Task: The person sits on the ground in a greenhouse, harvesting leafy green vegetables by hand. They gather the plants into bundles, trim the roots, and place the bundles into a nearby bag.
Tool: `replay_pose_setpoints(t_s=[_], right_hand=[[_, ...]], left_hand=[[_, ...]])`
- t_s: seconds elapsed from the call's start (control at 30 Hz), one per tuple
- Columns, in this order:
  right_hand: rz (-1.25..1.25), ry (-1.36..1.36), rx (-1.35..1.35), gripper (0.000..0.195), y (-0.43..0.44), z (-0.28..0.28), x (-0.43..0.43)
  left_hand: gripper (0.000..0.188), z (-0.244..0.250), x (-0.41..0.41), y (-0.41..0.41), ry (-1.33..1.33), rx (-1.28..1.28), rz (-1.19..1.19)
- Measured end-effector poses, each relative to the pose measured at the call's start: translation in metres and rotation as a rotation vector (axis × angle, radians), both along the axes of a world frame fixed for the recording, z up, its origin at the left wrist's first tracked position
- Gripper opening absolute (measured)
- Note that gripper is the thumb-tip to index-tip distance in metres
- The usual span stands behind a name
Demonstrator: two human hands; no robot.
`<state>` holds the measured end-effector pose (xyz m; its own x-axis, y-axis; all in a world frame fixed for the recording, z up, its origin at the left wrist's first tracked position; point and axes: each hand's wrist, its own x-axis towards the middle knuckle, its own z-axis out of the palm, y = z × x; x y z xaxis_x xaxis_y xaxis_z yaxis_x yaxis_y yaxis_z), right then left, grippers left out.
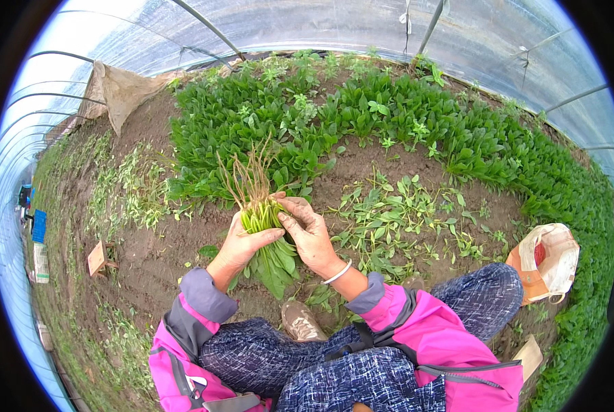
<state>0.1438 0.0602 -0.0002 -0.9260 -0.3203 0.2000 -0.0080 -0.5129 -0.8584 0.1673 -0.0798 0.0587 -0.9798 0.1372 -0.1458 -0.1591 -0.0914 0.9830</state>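
Note:
A bunch of spinach is held before me, its pale roots pointing away and its leaves hanging down towards me. My left hand wraps around the stems, with the thumb lying across them. On the other side my right hand has its bent fingers against the stems near the root end; its palm side is hidden. Beneath the hands is bare brown soil. Just beyond the roots stands a dense bed of leafy green plants. Loose pulled leaves lie scattered on the soil to the right.
A bag with a red thing inside stands by my right knee. At left are a small wooden stool, a blue crate and a draped cloth. Plastic greenhouse sheeting on metal hoops curves overhead. My shoe rests on soil.

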Motion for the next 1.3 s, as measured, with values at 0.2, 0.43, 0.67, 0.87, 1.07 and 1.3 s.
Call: replay_pose_setpoints(t_s=[0.2, 0.43, 0.67, 0.87, 1.07, 1.3], right_hand=[[-0.030, -0.067, -0.055, 0.031, -0.013, -0.010, 0.007], [0.161, -0.068, 0.183, 0.031, 0.027, -0.010, -0.046], [0.161, -0.507, 0.822, 0.032, 0.063, -0.189, -0.095], [0.355, -1.348, -0.126, 0.051, 0.000, -0.260, -0.100], [0.434, -1.685, -0.286, 0.068, -0.075, -0.267, -0.128], [0.190, -2.029, -0.411, 0.034, -0.119, -0.301, -0.157]], left_hand=[[0.060, -0.020, 0.003, -0.009, 0.087, -0.126, 0.027], [0.049, -0.008, 0.001, -0.019, -0.059, -0.062, 0.092], [0.013, -0.006, 0.005, -0.079, -0.105, 0.454, 0.664], [0.014, -0.013, 0.011, -0.079, -0.237, 0.376, 0.756], [0.020, -0.016, 0.028, -0.079, -0.278, 0.309, 0.762], [0.017, -0.018, 0.020, -0.070, -0.372, 0.316, 0.716]])
